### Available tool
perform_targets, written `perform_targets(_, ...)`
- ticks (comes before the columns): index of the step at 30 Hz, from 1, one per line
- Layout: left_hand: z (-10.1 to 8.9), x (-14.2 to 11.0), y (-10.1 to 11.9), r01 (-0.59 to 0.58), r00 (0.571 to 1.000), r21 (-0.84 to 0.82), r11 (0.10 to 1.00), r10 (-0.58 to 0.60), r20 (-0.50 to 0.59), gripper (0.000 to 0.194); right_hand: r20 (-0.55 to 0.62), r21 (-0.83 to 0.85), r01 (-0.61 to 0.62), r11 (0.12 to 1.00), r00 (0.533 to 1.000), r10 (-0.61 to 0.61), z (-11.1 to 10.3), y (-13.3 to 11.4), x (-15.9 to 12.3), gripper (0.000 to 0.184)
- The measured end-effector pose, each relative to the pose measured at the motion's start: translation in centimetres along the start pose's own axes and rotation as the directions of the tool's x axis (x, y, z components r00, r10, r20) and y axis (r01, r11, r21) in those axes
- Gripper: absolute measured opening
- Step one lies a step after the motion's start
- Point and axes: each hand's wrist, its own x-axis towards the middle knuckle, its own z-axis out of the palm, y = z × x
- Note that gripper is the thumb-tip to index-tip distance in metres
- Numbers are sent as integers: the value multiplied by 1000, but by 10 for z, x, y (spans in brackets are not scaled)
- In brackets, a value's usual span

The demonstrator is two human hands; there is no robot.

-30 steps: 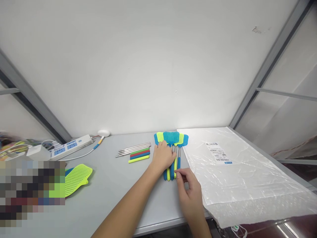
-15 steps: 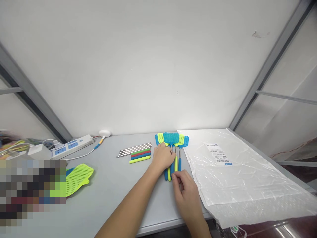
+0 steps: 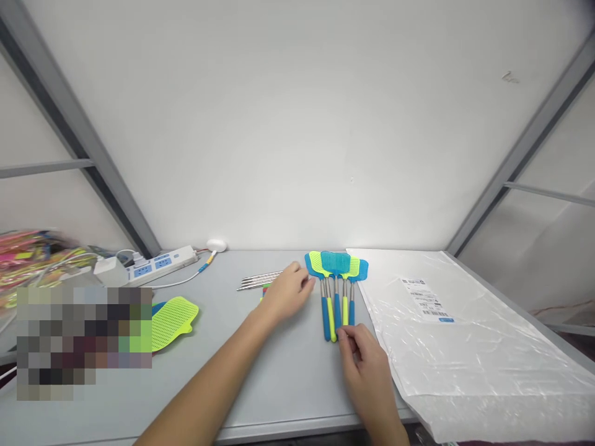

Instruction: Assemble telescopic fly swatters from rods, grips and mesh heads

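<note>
Fly swatters: five fly swatters [image 3: 337, 291] lie side by side on the grey table [image 3: 283, 390], at the middle of the frame, just left of the plastic mailer. Their mesh heads [image 3: 335, 262] overlap at the far side, and their handles [image 3: 338, 316] point toward the person.

Handling: they seem light and a little springy. The thin metal shafts can probably bend, and the mesh heads look soft, so the coloured handles appear the best place to take hold.

Left hand: the left hand [image 3: 288, 291] is open and relaxed, with the fingers stretched toward the swatters. It holds nothing and sits just beside them.

Right hand: the right hand [image 3: 365, 365] is partly curled, and its fingertips [image 3: 343, 334] are at the lower handle ends. It touches them, but I cannot tell if it really grips one.

Left of hands: steel rods [image 3: 260, 280] and coloured grips [image 3: 266, 287] lie partly behind the left hand.

Lower left: a lime-green swatter head [image 3: 171, 322] lies flat.

Right: a clear plastic mailer [image 3: 469, 353] carries a white shipping label [image 3: 425, 299].

Far edge: a power strip [image 3: 160, 264] lies by the wall.
</note>
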Motion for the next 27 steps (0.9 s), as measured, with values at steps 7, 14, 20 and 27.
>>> perform_targets(7, -39, -71, -91, -10, 995, -56, 998, 4, -104, 23, 14, 14, 15, 1000, 1000, -15, 10, -13, 1, 22)
perform_targets(14, -30, -82, -96, -22, 1000, -45, 999, 21, -13, 21, 459, -164, 209, 964, 881, -113, 12, -82, 62, 22)
perform_targets(20, -30, -92, -94, -64, 998, -52, 997, 64, 10, 15, 690, -219, 272, 937, 722, -49, 64, -84, 155, 18)
perform_targets(27, -25, -97, -88, -90, 994, -68, 994, 93, 48, 14, 750, -121, 235, 964, 658, -66, 155, -63, 207, 30)
